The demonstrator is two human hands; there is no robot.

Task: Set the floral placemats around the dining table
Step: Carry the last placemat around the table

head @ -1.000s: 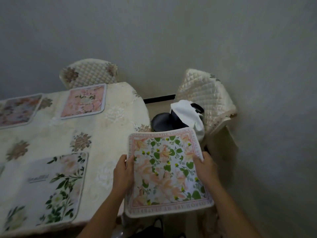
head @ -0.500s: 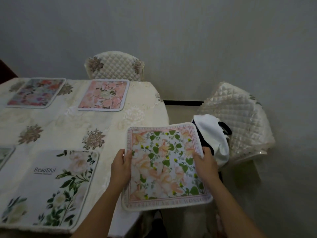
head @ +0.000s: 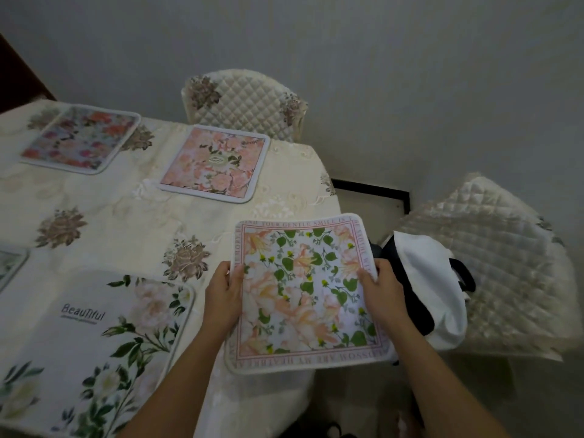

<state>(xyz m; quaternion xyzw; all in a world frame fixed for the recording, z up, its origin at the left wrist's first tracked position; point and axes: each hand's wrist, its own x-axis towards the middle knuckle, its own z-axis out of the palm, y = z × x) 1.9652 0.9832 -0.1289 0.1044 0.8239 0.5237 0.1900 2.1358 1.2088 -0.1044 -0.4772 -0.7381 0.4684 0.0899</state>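
Note:
I hold a square placemat with peach flowers and green leaves flat over the right end of the dining table. My left hand grips its left edge and my right hand grips its right edge. Part of the mat overhangs the table's rounded end. Three other floral placemats lie on the cream tablecloth: a white one printed "Beautiful" near me, a pink one at the far side, and a red and grey one at the far left. A fourth mat's corner shows at the left edge.
A quilted chair stands behind the far side of the table. Another quilted chair at the right holds a white and black bag. A grey wall runs close behind both chairs.
The view has swung left and the held placemat has moved left, from over the bag and chair to over the table's right end. Both hands keep their grip.

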